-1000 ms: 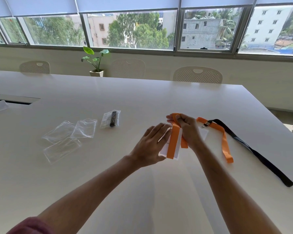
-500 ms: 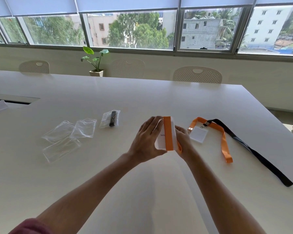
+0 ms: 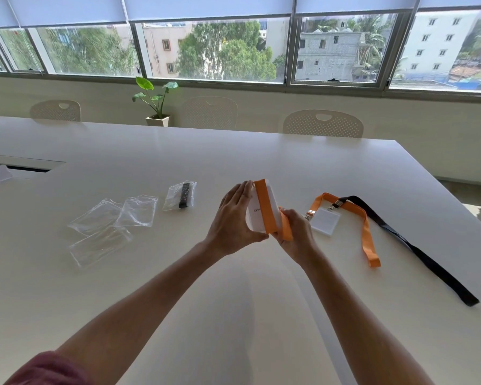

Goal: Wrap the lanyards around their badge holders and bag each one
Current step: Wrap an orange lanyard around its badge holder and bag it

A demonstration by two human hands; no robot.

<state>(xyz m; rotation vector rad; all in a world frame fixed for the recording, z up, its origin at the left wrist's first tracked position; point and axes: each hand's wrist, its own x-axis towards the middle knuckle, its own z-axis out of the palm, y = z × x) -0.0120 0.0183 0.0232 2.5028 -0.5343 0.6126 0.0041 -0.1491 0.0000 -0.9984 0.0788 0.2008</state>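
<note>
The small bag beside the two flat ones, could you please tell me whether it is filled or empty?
Filled: the small bag holds a dark rolled strap, visible through the clear plastic.

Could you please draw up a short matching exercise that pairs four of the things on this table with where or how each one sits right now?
Things:
1. white badge holder with an orange strap around it
2. long black lanyard strap
3. small clear plastic bag holding a dark rolled lanyard
4. potted green plant

States:
A. at the far edge of the table, by the window
B. stretched flat on the table at the right
C. held above the table in both hands
D. already filled, lying beyond the empty clear bags

Pairs: 1-C, 2-B, 3-D, 4-A
</note>
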